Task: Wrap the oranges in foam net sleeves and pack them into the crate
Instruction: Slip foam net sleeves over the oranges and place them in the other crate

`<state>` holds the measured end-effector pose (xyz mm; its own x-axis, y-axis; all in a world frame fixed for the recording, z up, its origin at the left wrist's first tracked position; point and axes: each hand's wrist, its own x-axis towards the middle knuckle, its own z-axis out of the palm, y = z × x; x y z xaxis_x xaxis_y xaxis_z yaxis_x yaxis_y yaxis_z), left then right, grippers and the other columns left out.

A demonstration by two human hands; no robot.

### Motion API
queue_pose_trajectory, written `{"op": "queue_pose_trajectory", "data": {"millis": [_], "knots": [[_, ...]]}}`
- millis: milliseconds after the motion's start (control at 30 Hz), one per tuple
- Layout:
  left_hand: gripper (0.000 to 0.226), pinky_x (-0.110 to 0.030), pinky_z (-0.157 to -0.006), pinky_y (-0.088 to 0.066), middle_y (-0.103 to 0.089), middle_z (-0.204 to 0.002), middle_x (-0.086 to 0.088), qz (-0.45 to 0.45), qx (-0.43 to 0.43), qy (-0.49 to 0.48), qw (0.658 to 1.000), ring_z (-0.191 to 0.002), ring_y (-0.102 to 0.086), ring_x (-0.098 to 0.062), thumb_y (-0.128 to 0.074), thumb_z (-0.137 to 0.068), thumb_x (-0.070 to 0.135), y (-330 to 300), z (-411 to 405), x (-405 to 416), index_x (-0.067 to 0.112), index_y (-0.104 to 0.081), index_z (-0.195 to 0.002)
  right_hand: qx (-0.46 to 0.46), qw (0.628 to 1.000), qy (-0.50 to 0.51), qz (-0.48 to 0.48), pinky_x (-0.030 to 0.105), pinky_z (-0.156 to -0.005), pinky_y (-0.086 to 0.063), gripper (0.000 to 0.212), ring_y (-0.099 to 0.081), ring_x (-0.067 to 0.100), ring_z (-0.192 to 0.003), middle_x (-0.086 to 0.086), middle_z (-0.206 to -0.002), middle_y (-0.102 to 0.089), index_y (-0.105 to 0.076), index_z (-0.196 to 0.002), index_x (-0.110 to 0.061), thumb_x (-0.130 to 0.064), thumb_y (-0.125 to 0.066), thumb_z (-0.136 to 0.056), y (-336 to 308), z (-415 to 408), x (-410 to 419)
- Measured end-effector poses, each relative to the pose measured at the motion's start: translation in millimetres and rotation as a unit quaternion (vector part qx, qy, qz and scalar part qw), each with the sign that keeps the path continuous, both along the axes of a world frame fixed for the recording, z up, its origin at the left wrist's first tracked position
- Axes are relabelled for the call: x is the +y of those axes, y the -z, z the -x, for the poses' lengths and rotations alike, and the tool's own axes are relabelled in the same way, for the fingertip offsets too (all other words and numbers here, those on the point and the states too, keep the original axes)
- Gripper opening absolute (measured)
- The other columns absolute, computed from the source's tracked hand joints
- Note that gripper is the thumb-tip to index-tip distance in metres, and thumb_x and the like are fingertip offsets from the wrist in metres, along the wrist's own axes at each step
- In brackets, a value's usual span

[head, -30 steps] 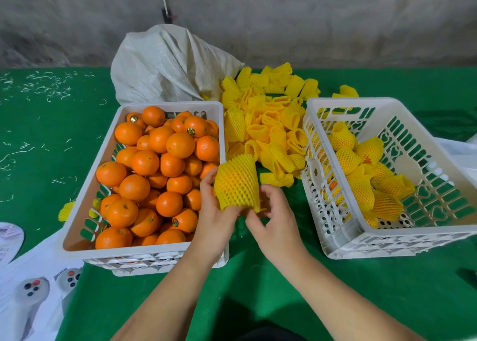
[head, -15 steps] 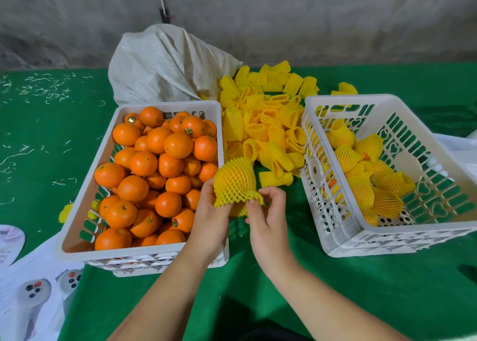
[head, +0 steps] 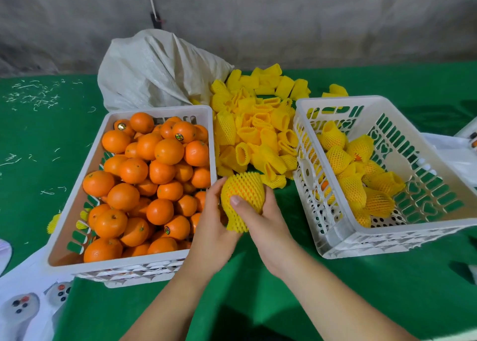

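Observation:
An orange in a yellow foam net sleeve (head: 244,192) is held between both hands over the green table, between the two crates. My left hand (head: 213,224) cups it from the left and below. My right hand (head: 263,220) grips it from the right, thumb across the sleeve's front. The sleeve's loose end hangs below the fruit. A white crate (head: 77,206) on the left is full of bare oranges (head: 154,175). Another white crate (head: 387,240) on the right holds several wrapped oranges (head: 353,183). A heap of empty yellow sleeves (head: 258,129) lies between the crates.
A grey woven sack (head: 154,67) lies behind the orange crate. White paper with a controller (head: 20,307) on it sits at the near left. Another white sheet (head: 454,154) lies right of the packing crate. A grey wall stands behind the green table (head: 361,302).
The sleeve now covers the orange more fully. My right hand has moved up from below and closed round the wrapped fruit; both hands shifted slightly right.

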<state>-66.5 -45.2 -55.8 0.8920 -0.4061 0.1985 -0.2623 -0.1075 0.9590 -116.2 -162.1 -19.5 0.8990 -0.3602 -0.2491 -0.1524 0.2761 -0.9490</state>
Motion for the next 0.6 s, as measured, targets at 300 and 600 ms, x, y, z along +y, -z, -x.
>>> {"op": "queue_pose_trajectory", "data": {"millis": [300,600], "knots": [[0.071,-0.024,-0.105,-0.043,-0.049,-0.157,0.019,-0.247,-0.257,0.072,0.932,-0.135,-0.051,-0.004,-0.067,-0.093,0.051,0.6,16.1,-13.9,0.030,-0.043,-0.157,0.035,0.997,0.066,-0.002,0.049,-0.095,-0.058,0.054,-0.069,0.019,-0.116,0.001,-0.130,-0.070,-0.062,-0.131,-0.031,-0.045,-0.083,-0.083,-15.5,-6.1,-92.0],[0.038,-0.039,-0.100,-0.047,-0.060,-0.143,0.009,-0.428,-0.015,-0.013,0.904,-0.129,-0.057,-0.021,-0.059,-0.105,0.039,14.6,-85.2,62.2,0.036,-0.055,-0.143,0.185,0.832,0.221,0.474,0.041,-0.091,-0.046,0.056,-0.055,0.032,-0.119,0.008,-0.137,-0.053,-0.052,-0.136,-0.031,-0.054,-0.070,-0.088,24.0,-0.4,-236.8]]}}
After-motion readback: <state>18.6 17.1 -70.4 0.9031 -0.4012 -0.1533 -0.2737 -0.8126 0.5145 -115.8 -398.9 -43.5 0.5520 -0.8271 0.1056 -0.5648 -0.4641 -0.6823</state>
